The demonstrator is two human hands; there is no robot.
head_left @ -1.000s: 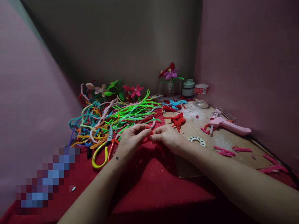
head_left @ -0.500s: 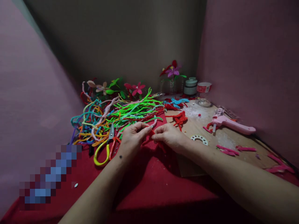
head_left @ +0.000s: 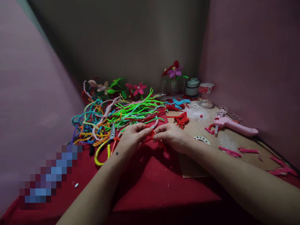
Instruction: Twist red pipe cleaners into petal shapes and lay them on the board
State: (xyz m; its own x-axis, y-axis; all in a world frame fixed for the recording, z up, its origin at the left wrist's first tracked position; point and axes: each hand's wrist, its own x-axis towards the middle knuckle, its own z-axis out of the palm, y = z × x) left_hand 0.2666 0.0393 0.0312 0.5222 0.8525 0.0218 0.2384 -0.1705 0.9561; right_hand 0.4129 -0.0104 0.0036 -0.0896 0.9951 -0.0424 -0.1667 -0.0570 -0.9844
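Between my two hands is a red pipe cleaner piece [head_left: 150, 135], small and partly covered by fingers. My left hand [head_left: 132, 135] pinches its left side, and my right hand [head_left: 172, 137] grips it from the right with thumb and forefinger. Its exact shape is hard to make out against the red cloth [head_left: 150, 187]. Scissors [head_left: 103, 153] with yellow and red handles lie just left of my left wrist. Beyond my hands spreads a heap of pipe cleaners [head_left: 140, 107], mostly green. Red pipe cleaner pieces [head_left: 181, 119] rest on the board behind my right hand.
A pink glue gun [head_left: 236, 125] lies on the brown board [head_left: 194, 167] at right, near a white ring with holes [head_left: 202, 139] and pink strips [head_left: 229, 151]. Pipe cleaner flowers [head_left: 139, 88], a jar [head_left: 192, 87] and a tape roll [head_left: 206, 88] stand along the back.
My fingers have shifted slightly around the red piece, and my hands are a little closer together. My left forearm has moved slightly left, over more of the scissors' red handle.
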